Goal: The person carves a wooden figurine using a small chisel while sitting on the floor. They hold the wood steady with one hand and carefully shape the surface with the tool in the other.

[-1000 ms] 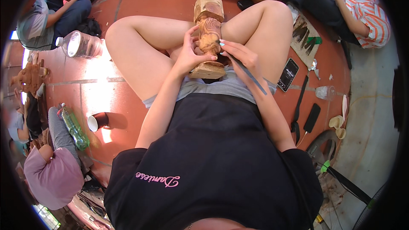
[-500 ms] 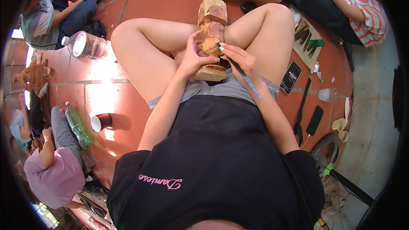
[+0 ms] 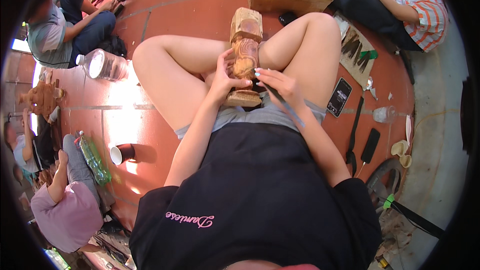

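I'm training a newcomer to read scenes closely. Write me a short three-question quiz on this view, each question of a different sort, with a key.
1. Which hand holds the slim grey tool?
2. True or false: the large clear plastic jug is on the person's left side.
3. The smartphone lies:
a) beside the left thigh
b) on the red tiles beside the right thigh
c) between the thighs

Key:
1. The right hand; the left hand grips the turned wooden post.
2. True.
3. b
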{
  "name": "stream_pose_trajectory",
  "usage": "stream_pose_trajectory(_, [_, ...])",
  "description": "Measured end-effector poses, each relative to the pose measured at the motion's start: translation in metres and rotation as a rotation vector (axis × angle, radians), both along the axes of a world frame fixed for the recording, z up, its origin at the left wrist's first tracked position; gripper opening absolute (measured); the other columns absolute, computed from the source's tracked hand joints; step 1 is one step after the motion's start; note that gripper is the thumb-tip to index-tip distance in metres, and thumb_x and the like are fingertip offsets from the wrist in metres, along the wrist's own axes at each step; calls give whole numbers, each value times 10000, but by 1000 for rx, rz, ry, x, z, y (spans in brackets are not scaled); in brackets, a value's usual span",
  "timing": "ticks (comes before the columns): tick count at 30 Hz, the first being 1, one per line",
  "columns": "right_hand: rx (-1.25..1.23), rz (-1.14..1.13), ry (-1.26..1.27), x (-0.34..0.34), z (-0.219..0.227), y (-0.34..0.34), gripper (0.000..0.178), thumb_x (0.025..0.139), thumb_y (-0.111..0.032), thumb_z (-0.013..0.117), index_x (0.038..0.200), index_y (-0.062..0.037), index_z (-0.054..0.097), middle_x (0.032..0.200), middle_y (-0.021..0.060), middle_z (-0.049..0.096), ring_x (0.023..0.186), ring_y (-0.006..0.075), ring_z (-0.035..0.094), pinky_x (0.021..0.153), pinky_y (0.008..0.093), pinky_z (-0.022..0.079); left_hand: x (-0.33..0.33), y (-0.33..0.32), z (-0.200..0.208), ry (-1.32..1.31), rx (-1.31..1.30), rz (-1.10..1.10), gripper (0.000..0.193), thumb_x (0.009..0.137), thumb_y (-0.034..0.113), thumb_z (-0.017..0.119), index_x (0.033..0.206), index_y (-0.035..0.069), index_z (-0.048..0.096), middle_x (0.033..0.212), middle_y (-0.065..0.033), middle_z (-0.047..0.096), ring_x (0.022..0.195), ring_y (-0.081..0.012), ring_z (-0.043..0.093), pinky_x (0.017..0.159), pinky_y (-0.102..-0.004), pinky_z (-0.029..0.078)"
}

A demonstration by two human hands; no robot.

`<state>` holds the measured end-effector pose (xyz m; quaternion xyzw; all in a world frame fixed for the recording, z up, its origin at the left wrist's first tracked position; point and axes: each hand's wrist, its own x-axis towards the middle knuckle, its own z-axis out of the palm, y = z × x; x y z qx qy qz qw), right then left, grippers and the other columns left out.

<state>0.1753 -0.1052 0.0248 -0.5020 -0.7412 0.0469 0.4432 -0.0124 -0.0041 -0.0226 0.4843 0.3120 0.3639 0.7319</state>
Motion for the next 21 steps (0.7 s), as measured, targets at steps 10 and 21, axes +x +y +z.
stream_pose_trajectory(10, [16,-27,2,-1,2,4,230,802,-43,729,1031,-45,712,1083,76,716,906,247,709,729,323,584,0,-3,10,16,-45,-1,1134,597,-40,847,1503,77,176,1363,-239,398,1248,-320,485,1019,-418,470])
stream_pose_trajectory(21, [-1,3,-5,-1,-4,5,278,826,-53,670,1102,-49,705,1155,84,698,1032,245,686,895,339,562,1,-4,29,114,-162,52,954,734,-35,760,1492,25,183,1373,-237,448,1211,-309,554,954,-407,532])
